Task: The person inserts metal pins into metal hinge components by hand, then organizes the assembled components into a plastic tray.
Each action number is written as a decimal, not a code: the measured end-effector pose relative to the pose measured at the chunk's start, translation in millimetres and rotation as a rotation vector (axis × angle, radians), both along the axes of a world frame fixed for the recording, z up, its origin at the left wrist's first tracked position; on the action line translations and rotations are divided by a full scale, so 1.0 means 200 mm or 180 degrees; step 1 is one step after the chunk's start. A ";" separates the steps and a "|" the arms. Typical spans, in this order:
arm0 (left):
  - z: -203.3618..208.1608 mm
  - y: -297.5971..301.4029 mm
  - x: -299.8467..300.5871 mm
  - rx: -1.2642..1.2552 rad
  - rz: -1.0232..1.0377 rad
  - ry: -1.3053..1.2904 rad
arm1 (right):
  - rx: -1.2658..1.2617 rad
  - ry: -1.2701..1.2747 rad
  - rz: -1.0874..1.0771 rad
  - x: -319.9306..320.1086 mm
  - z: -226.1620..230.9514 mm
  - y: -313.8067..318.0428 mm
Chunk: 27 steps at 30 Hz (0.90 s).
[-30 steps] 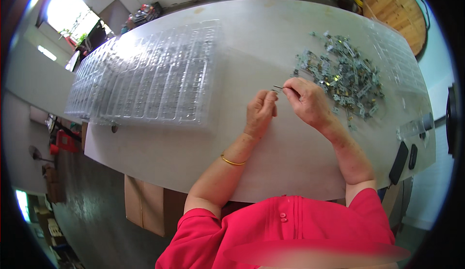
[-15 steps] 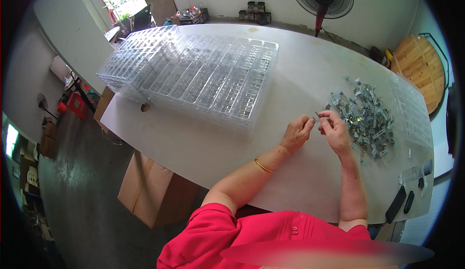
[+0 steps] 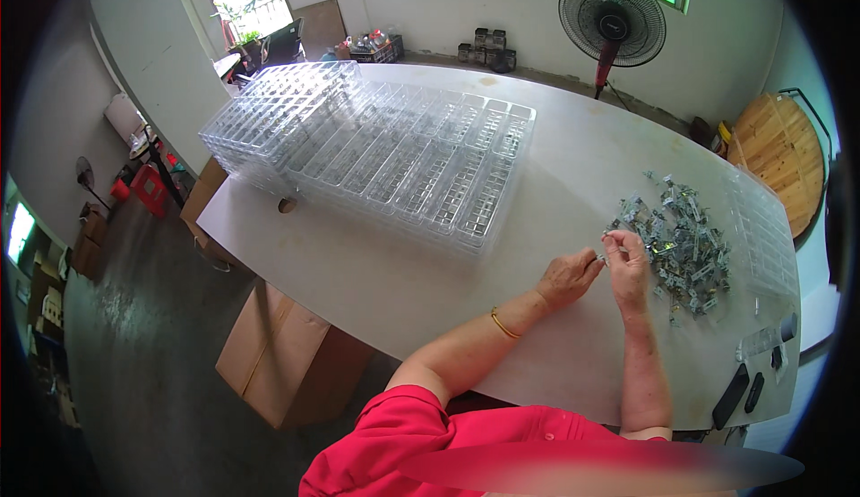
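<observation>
My left hand (image 3: 570, 279) is over the table in a pinch, a small metal part (image 3: 601, 258) at its fingertips. Close beside it, my right hand (image 3: 628, 269) is closed too, thumb and forefinger pressed together around a tiny piece that I cannot make out. Just right of the hands lies a loose pile of small silvery metal parts (image 3: 685, 260), some with yellowish bits. Stacked clear plastic trays (image 3: 394, 161), their compartments filled with similar parts, stand at the table's far left.
A clear tray (image 3: 760, 242) lies at the right edge of the white table (image 3: 555, 184). Nearer are a clear bottle (image 3: 761, 341) and two black objects (image 3: 731, 397). A cardboard box (image 3: 291, 354) stands on the floor at left; a fan (image 3: 612, 24) is beyond the table.
The view has tilted, so the scene sits lower. My left hand has shifted slightly right and nearer to me; the right fingertips now point farther up, beside the pile's edge.
</observation>
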<state>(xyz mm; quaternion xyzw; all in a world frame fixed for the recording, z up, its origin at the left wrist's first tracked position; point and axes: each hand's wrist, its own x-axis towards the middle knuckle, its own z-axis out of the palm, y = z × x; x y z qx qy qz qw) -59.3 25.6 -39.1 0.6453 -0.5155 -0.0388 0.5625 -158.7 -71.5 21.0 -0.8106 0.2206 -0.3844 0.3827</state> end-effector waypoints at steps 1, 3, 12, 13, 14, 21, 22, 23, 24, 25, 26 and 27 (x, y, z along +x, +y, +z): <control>-0.03 -0.01 0.01 0.0008 -0.0008 0.0009 | -0.0061 -0.0027 -0.0100 0.00 0.02 0.01; -0.10 -0.05 0.04 -0.0430 0.0212 -0.0133 | -0.0085 -0.0207 -0.0149 0.02 0.01 0.01; 0.16 0.07 0.17 0.0205 -0.0977 0.3349 | 0.0913 0.0006 -0.0154 0.02 0.02 0.01; 0.16 0.08 0.17 0.0143 -0.1032 0.3403 | 0.0971 0.0020 -0.0258 0.01 0.01 0.01; 0.18 0.08 0.17 0.0236 -0.1089 0.3432 | 0.0975 -0.0039 -0.0097 0.00 -0.01 0.00; 0.18 0.08 0.15 0.0338 -0.1049 0.3320 | 0.1134 -0.0063 0.0089 -0.06 -0.03 0.05; 0.18 0.09 0.14 0.0328 -0.1029 0.3259 | 0.1164 -0.0068 0.0066 -0.07 -0.04 0.05; 0.18 0.09 0.13 0.0314 -0.1006 0.3198 | 0.1127 -0.0016 0.0105 -0.07 -0.04 0.05; 0.19 0.10 0.13 0.0343 -0.1007 0.3201 | 0.1088 0.0038 0.0149 -0.08 -0.04 0.05; 0.19 0.10 0.12 0.0372 -0.0969 0.3133 | 0.1105 0.0035 0.0145 -0.07 -0.05 0.06; 0.20 0.10 0.12 0.0397 -0.0931 0.3067 | 0.1031 0.0041 0.0111 -0.07 -0.06 0.06; 0.21 0.10 0.12 0.0408 -0.0926 0.3072 | 0.0954 0.0050 0.0078 -0.07 -0.06 0.06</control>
